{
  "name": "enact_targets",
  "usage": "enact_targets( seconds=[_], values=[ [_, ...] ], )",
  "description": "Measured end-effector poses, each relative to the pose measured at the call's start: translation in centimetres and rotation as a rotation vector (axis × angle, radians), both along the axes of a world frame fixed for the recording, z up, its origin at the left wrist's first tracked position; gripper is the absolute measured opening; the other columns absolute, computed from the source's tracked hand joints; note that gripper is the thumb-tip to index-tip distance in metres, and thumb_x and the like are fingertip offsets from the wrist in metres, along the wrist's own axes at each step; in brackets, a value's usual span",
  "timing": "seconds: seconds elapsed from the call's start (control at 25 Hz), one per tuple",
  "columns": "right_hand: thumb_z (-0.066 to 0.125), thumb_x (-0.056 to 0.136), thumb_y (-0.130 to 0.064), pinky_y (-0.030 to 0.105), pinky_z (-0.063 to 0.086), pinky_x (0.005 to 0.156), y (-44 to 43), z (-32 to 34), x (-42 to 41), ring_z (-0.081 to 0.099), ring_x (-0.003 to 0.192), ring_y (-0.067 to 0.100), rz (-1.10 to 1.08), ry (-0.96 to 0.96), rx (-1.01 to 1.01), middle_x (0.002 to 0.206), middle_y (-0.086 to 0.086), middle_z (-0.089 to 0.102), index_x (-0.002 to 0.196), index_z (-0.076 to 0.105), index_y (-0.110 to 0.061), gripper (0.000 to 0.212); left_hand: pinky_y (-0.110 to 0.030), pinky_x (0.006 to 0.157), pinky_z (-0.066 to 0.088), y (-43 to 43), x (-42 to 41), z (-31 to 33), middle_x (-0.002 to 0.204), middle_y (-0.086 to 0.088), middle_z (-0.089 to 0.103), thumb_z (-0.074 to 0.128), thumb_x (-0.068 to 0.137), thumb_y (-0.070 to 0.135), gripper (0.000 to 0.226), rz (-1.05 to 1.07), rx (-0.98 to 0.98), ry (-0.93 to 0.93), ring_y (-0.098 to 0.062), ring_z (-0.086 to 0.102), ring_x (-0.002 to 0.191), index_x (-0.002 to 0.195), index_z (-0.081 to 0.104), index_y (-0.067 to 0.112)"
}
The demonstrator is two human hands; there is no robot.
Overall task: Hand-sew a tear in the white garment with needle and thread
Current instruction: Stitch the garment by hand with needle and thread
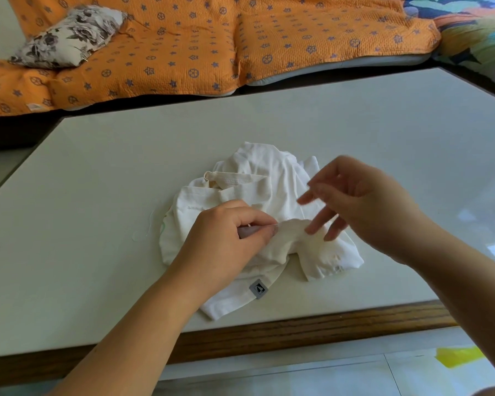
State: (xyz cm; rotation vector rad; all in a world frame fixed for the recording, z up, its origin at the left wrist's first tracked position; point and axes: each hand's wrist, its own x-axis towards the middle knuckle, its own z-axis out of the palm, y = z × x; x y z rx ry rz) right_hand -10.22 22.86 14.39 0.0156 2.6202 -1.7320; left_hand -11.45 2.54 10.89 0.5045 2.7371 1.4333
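Centrally, left hand point(226, 238) pinching white garment point(255, 178); right hand point(363, 207) above, fingers loosely spread

Home, prob. living rm. Well beyond the left hand point(226, 241): orange quilted cover point(183, 52) & floral cushion point(66, 35). White bench point(97, 167) w/ wood edge under it, tiled floor point(297, 372) nearer.

White table point(97, 167) (orange sofa point(183, 47) behind).

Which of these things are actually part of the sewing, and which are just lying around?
Part of the job: white garment, left hand pinching its fold, right hand above it, pale thread on the table. Needle not visible.
Lying about: floral pillow, orange quilt, yellow patch.
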Motion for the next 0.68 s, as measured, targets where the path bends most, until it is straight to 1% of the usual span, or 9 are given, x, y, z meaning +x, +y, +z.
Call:
enact_targets(
  seconds=[0.08,0.12,0.2,0.24,0.32,0.4,0.52,0.6,0.68],
  values=[
    [0.053,0.099,-0.009,0.034,0.056,0.047,-0.3,0.6,0.3,0.072,0.058,0.025,-0.028,0.18,-0.088,0.088,0.004,0.075,0.095,0.057,-0.007,0.006,-0.005,0.069,0.042,-0.1,0.0,0.0,0.081,0.018,0.065,0.074,0.084,0.025,0.01,-0.011,-0.02,-0.003,0.007,0.06,0.08,0.084,0.076,0.035],
    [0.053,0.099,-0.008,0.033,0.055,0.046,-0.5,0.7,0.3,0.072,0.058,0.026,-0.009,0.2,-0.131,0.089,0.005,0.074,0.095,0.057,-0.006,0.006,-0.005,0.068,0.041,-0.1,-0.1,-0.1,0.081,0.017,0.065,0.074,0.085,0.026,0.009,-0.018,-0.037,0.001,0.005,0.059,0.08,0.085,0.076,0.034],
    [0.053,0.099,-0.008,0.034,0.057,0.048,-0.9,0.2,0.4,0.073,0.061,0.024,0.057,0.133,-0.111,0.092,0.002,0.074,0.094,0.058,-0.008,0.006,-0.006,0.067,0.041,-0.1,-0.1,-0.1,0.08,0.015,0.064,0.074,0.085,0.028,0.007,-0.036,-0.063,0.022,0.002,0.059,0.079,0.086,0.077,0.034],
    [0.054,0.099,-0.009,0.034,0.058,0.05,-1.1,-0.3,0.3,0.074,0.063,0.022,0.095,0.075,-0.051,0.091,-0.001,0.075,0.094,0.059,-0.01,0.007,-0.007,0.067,0.04,-0.1,-0.1,-0.1,0.08,0.015,0.064,0.074,0.085,0.028,0.007,-0.046,-0.071,0.033,0.001,0.059,0.079,0.087,0.077,0.033],
    [0.057,0.098,-0.011,0.036,0.061,0.058,-1.1,-1.1,0.1,0.074,0.064,0.019,0.145,-0.005,0.073,0.084,-0.003,0.075,0.092,0.063,-0.016,0.01,-0.007,0.068,0.041,-0.2,-0.1,-0.2,0.081,0.015,0.065,0.073,0.085,0.028,0.007,-0.061,-0.084,0.046,-0.001,0.06,0.08,0.088,0.078,0.033],
    [0.061,0.096,-0.016,0.034,0.06,0.065,-0.9,-1.3,0.0,0.073,0.062,0.018,0.151,-0.013,0.163,0.076,-0.003,0.074,0.092,0.069,-0.025,0.013,-0.007,0.068,0.041,-0.4,-0.1,-0.1,0.082,0.016,0.065,0.073,0.085,0.027,0.008,-0.064,-0.088,0.048,-0.002,0.06,0.081,0.087,0.077,0.033],
    [0.062,0.095,-0.022,0.026,0.058,0.067,-0.8,-1.4,0.0,0.071,0.059,0.015,0.185,-0.03,0.215,0.068,-0.005,0.073,0.092,0.073,-0.034,0.017,-0.008,0.069,0.042,-0.7,-0.3,0.1,0.083,0.018,0.064,0.073,0.084,0.025,0.009,-0.058,-0.081,0.046,0.0,0.059,0.082,0.086,0.077,0.033],
    [0.061,0.095,-0.023,0.022,0.057,0.067,-0.9,-1.4,0.1,0.069,0.056,0.011,0.211,-0.045,0.25,0.065,-0.007,0.072,0.092,0.073,-0.035,0.018,-0.007,0.069,0.042,-0.8,-0.3,0.1,0.085,0.019,0.064,0.073,0.085,0.024,0.01,-0.055,-0.087,0.043,0.001,0.059,0.082,0.086,0.077,0.033],
    [0.061,0.095,-0.021,0.025,0.057,0.068,-0.9,-1.4,0.1,0.069,0.057,0.007,0.217,-0.057,0.292,0.064,-0.009,0.073,0.09,0.074,-0.035,0.019,-0.007,0.069,0.042,-0.7,-0.4,0.1,0.085,0.02,0.064,0.073,0.085,0.024,0.01,-0.05,-0.093,0.04,0.003,0.058,0.082,0.085,0.076,0.033]
  ],
)
